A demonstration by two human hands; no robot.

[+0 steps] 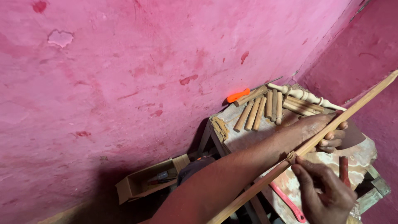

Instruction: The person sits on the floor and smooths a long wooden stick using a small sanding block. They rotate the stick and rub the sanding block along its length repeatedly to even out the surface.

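Honestly, with my left hand (321, 130) closed around the long stick (315, 141) and my right fingertips (300, 168) merely pinching it, it could swing into the dowels (261, 110) on the desk (248, 139).

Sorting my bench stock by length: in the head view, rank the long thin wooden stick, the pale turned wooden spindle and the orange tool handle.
1. Long thin wooden stick, by far the longest, though it is nearest the camera.
2. Pale turned wooden spindle.
3. Orange tool handle, the shortest.

You see a pink, red-blotched wall (124, 74), tan wooden dowels (257, 112), a pale turned spindle (306, 96), an orange screwdriver handle (238, 95) and a light-brown stick (331, 128).
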